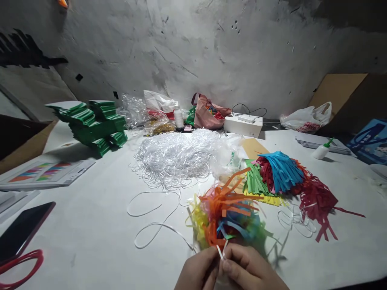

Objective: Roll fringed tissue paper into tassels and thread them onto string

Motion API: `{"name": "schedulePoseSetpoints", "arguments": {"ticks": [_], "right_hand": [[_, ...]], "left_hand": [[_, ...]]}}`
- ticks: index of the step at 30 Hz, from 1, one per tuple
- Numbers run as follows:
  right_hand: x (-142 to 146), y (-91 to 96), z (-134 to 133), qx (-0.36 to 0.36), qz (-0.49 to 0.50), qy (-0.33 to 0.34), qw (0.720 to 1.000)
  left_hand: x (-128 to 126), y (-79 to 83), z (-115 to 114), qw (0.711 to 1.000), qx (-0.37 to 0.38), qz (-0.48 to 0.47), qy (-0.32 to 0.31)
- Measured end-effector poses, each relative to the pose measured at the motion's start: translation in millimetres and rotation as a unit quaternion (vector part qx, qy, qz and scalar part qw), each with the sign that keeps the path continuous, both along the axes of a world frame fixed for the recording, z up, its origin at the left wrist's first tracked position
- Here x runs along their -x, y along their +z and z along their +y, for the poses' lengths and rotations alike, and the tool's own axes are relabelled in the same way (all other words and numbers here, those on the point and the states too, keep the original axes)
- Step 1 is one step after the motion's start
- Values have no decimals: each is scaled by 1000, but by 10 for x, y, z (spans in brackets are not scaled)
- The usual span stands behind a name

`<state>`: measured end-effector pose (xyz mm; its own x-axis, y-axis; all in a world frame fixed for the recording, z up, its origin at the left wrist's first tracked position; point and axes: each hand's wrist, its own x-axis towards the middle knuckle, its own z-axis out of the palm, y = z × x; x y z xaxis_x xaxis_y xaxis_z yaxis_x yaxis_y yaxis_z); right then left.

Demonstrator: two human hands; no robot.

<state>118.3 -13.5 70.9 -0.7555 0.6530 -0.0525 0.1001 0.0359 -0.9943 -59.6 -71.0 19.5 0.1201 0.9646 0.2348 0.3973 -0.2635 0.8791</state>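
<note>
Left hand (198, 268) and right hand (250, 266) pinch white ribbon (220, 252) above the white tabletop (99, 225). Behind the tabletop rises a scuffed grey wall (187, 48).

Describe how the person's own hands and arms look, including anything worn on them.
The left hand and right hand are both bare, without gloves. No ring, watch or bracelet shows on the parts in view, though some fingers are hidden. No sleeve or cuff is visible; the forearms fall outside the picture.

White table (99, 217) bearing tangled white cord (178, 155), colourful tassels (286, 173), green stacks (96, 127), phone (26, 227), green-tipped bottle (321, 152)
</note>
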Motion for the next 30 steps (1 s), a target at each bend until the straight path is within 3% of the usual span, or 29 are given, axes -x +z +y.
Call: {"name": "schedulePoseSetpoints", "arguments": {"ticks": [2,5,7,11,13,16,21,30], "right_hand": [[19,136,1,-55,-4,37,998],[15,330,0,-92,3,69,993],[-19,429,17,-52,30,63,996],[-145,477,130,128,110,-2,986],[-211,460,193,122,106,-21,987],[-267,469,224,54,64,4,996],[-215,553,191,-141,-19,35,989],[-95,544,254,-91,39,9,995]], "left_hand": [[-28,72,42,997,-55,14,45],[52,275,103,975,-166,129,66],[154,442,135,952,-206,218,54],[384,775,145,919,-259,294,30],[495,922,134,916,-288,280,22],[629,1087,134,918,-296,263,-22],[710,1175,215,919,-276,274,-69],[654,1169,221,946,-176,267,-60]]}}
